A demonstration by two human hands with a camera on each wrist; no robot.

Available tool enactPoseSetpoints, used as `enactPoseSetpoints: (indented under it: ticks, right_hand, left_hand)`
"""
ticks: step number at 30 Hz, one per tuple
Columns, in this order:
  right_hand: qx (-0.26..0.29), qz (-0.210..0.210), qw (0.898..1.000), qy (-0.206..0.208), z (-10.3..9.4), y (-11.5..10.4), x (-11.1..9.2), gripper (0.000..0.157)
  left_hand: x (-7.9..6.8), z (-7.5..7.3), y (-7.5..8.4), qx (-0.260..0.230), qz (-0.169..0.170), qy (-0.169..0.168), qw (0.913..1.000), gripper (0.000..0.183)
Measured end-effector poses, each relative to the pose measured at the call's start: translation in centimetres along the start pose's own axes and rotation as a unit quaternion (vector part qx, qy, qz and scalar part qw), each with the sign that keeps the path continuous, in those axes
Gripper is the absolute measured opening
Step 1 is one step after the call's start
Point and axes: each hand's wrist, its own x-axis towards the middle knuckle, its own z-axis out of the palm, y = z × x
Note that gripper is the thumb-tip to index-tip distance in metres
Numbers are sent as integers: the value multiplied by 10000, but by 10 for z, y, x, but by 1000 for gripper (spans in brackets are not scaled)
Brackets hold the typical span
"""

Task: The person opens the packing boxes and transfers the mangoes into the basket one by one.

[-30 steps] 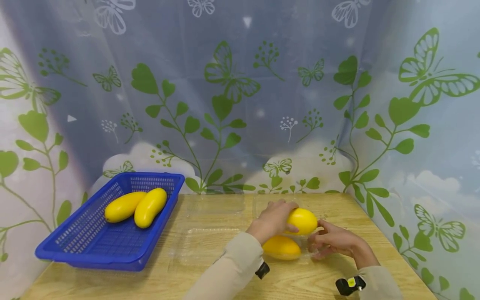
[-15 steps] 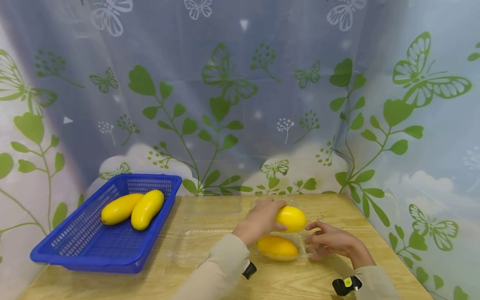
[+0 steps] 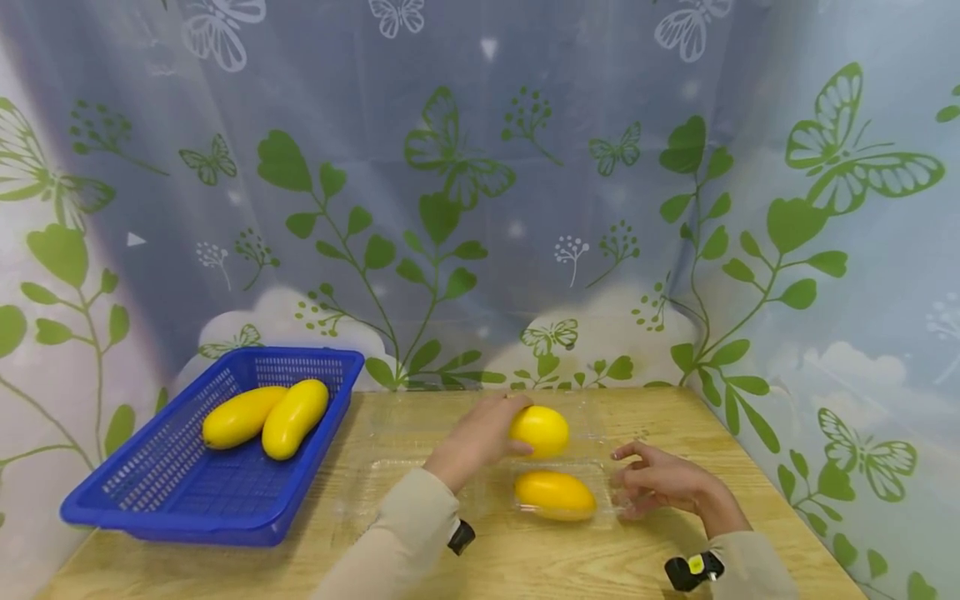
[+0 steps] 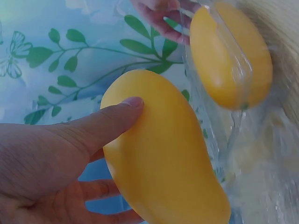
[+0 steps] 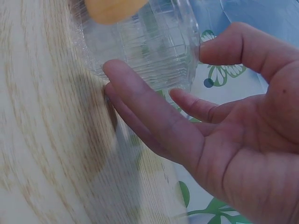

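Note:
My left hand grips a smooth yellow mango, thumb on one side and fingers on the other. It hangs just behind and above a second mango, which lies in the right part of a clear plastic container. Beside that container's right end is my right hand, its fingers loosely bent and spread around the end wall. Nothing is gripped by it; whether a fingertip touches the plastic I cannot tell. The held mango's far side is hidden in the head view by the left hand.
A blue plastic basket stands at the left with two yellow mangoes in it. More clear plastic packaging lies toward the back of the wooden table. A butterfly-patterned curtain hangs right behind.
My left hand has carried its mango leftward, away from my right hand. The right hand has stayed beside the container's end.

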Motion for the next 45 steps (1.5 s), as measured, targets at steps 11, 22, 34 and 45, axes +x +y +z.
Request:
enactPoseSetpoints:
  ticks: [11,22,34,45]
  right_hand:
    - [-72,-59,9999,67,-4,-5,-7,68]
    - [10,-39,10000,13,1,2,2,65]
    - [3,17,10000,41,2,2,1,64]
    - [5,27,10000,49,0,1,2,68]
  left_hand:
    - [-7,-21,-24,-136,44,318,9994,68]
    - [-25,-37,-49,-65,-436,497,9978,64]
    - [-36,-54,-66,227,-445,600,9969,62]
    - [-49,-71,-78,237,-569,424,9972,64]
